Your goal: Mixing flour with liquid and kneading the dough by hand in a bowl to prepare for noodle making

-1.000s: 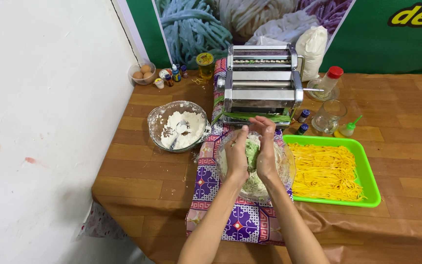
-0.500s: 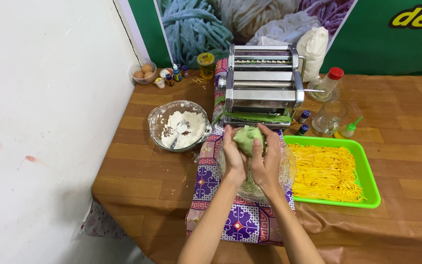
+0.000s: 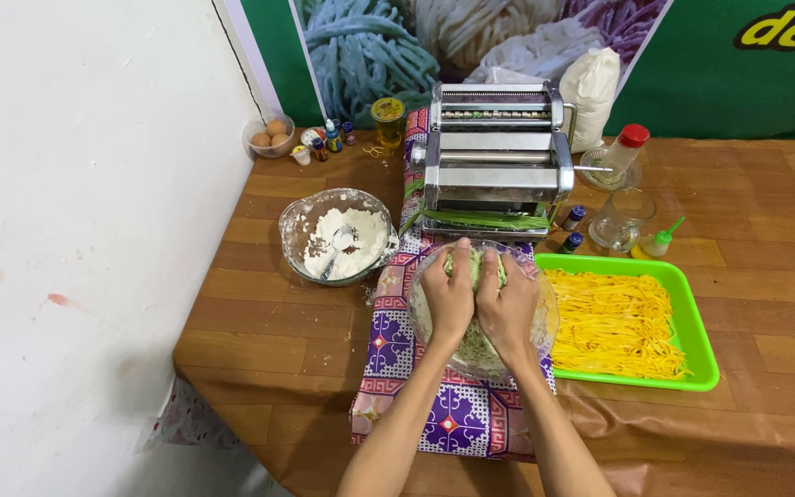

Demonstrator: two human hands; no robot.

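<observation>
My left hand and my right hand press side by side on a lump of green dough inside a clear glass bowl. The bowl stands on a purple patterned cloth in front of a metal pasta machine. Both hands cover most of the dough. Green dough strips hang at the machine's base.
A glass bowl of flour with a spoon stands to the left. A green tray of yellow noodles lies to the right. Small bottles, a jar, a bowl of eggs, a glass cup and a white sack stand behind.
My hands lifted the green dough above the bowl, then came down and now press it into the bowl, fingers pointing toward the machine.
</observation>
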